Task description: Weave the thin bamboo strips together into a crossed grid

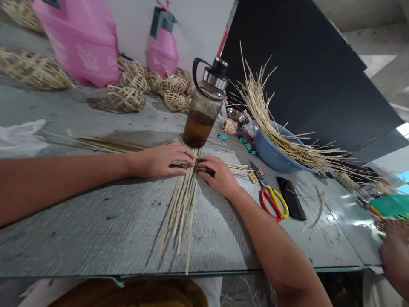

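Note:
Flat bamboo strips [181, 204] fan toward the table's front edge and cross others at the middle. At this crossing my left hand [168, 160] has its fingers bent and closed on the strips from the left. My right hand [219, 175] meets it from the right, thumb and fingers pinching the strips, with the fingertips of both hands nearly touching. More strip ends [238, 167] stick out past my right hand. Some loose strips [111, 143] lie behind my left forearm. The exact weave under my fingers is hidden.
A bottle of brown liquid [200, 121] stands just behind my hands. To the right are scissors [271, 198], a phone [291, 198] and a blue basin [271, 151] heaped with strips. Woven balls [126, 97] and pink sprayers [162, 49] line the back. Another person's hand [396, 243] is at far right.

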Demonstrator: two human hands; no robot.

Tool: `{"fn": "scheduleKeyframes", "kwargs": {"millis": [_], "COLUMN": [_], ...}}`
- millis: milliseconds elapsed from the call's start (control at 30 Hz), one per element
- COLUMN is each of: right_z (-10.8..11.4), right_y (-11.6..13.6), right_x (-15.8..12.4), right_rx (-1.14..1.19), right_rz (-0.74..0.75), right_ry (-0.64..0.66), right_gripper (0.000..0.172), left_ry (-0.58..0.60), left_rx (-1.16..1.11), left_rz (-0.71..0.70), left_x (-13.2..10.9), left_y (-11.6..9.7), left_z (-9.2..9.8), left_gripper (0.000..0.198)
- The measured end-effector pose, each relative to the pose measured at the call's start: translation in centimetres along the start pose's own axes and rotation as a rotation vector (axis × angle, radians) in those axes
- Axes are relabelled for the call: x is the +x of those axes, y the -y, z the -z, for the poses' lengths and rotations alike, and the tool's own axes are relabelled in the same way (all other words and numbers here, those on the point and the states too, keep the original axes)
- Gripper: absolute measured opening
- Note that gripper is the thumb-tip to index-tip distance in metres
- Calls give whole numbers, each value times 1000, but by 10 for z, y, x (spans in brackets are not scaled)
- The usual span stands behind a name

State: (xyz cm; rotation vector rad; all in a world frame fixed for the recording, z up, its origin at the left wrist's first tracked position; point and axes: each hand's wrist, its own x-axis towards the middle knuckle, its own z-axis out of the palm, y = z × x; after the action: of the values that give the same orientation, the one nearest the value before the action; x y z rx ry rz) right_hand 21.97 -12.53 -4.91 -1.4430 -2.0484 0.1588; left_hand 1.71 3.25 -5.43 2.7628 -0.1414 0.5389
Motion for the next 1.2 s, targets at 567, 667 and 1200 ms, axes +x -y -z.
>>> {"fn": "scheduleKeyframes", "kwargs": {"millis": [567,667,1200], "right_z": [-1,0,-1], "right_y": [-2,-2,-1], "right_x": [-1,-1,-1], "right_rx": [21,18,-20], "right_rz": [51,56,51], "right_ry": [-3,-5,-6], "right_gripper": [14,14,11], "left_ry": [-10,-12,-21], "left_rx": [21,27,-34], "left_rz": [-8,-29,14], "left_x": [0,0,1], "left_y": [-1,-1,-5], "left_z": [-1,0,1], "left_gripper": [33,29,21]}}
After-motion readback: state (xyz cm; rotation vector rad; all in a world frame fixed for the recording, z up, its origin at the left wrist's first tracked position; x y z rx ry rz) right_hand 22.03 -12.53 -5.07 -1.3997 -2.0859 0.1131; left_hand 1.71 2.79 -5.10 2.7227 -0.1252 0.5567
